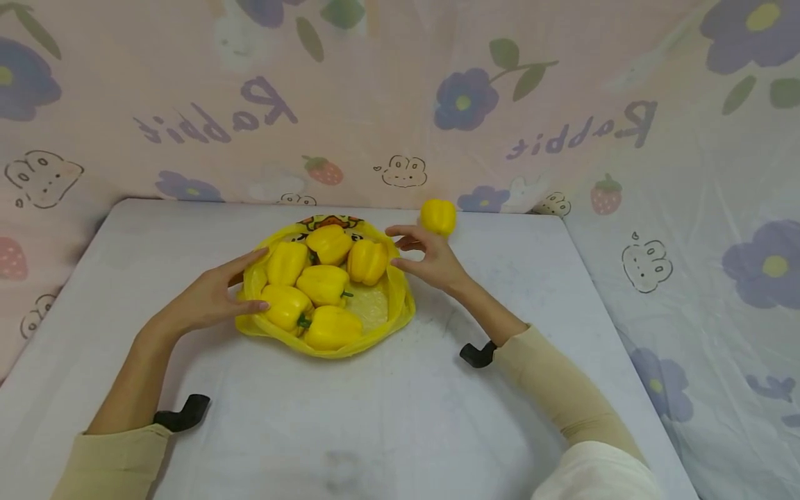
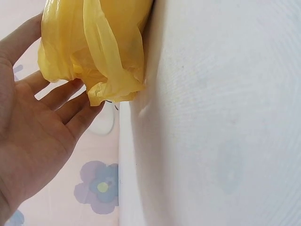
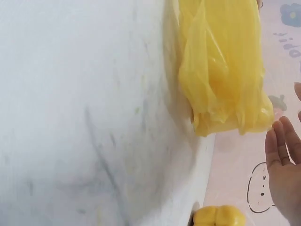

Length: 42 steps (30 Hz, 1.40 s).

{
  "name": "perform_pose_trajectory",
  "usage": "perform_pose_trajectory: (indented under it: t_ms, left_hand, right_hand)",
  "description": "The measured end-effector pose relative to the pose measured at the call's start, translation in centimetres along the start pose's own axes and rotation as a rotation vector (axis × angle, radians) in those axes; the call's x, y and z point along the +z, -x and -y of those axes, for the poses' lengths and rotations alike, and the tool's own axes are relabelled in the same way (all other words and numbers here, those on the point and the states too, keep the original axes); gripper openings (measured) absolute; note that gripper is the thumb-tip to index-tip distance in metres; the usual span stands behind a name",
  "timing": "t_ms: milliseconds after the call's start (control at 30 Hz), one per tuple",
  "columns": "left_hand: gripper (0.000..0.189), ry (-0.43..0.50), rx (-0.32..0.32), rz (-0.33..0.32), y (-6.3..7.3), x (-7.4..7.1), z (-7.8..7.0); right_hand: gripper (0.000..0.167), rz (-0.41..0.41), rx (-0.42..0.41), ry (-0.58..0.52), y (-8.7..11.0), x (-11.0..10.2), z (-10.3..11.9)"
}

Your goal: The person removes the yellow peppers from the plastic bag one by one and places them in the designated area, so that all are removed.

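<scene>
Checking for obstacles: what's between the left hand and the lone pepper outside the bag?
The bag with its peppers, then the right hand; head view.

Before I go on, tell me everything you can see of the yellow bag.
The yellow bag looks like thin, glossy, slightly see-through plastic, creased, with loose folds at its sides. It sits on the white table, mouth up and spread wide, with a dark-outlined orange print at its far edge. Six yellow peppers show inside, with a bare patch at the right front. The left hand touches its left side; the right hand is at its right rim, contact unclear.
</scene>
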<state>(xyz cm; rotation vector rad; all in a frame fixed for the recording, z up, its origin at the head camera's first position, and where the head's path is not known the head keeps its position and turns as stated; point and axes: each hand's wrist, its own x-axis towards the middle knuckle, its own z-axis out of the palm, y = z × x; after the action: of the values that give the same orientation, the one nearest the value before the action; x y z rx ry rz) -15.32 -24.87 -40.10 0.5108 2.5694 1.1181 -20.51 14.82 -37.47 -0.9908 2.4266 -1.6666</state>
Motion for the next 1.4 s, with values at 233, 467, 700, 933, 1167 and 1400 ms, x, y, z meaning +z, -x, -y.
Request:
perform_pose_trajectory:
  t_ms: [233, 467, 700, 933, 1167, 1400]
  left_hand:
    - [0.097, 0.004, 0.003, 0.001, -0.1, 0.0, 0.0]
    - [0.096, -0.001, 0.012, -0.002, -0.1, 0.0, 0.0]
    - [0.095, 0.003, 0.004, -0.001, 0.0, 0.1, 0.0]
    - [0.096, -0.003, 0.01, 0.003, 0.0, 0.2, 0.1]
    - [0.097, -0.005, -0.004, 0.004, 0.0, 0.1, 0.1]
    - [0.097, -0.013, -0.017, 0.006, -0.1, 0.0, 0.1]
  right_hand:
    - [0.05, -0.021, -0.001, 0.081, -0.3, 1.0, -3.0]
    - [0.049, -0.074, 0.014, 0.221, -0.2, 1.8, -3.5]
    - [0.054, -0.045, 0.097, 0.286, -0.1, 2.7, -3.8]
    - [0.068, 0.036, 0.215, 0.316, -0.3, 3.4, -3.9]
    - [0.076, 0.09, 0.238, 0.375, -1.0, 3.9, -3.7]
    - [0.088, 0.141, 0.238, 0.448, -1.6, 4.3, -4.4]
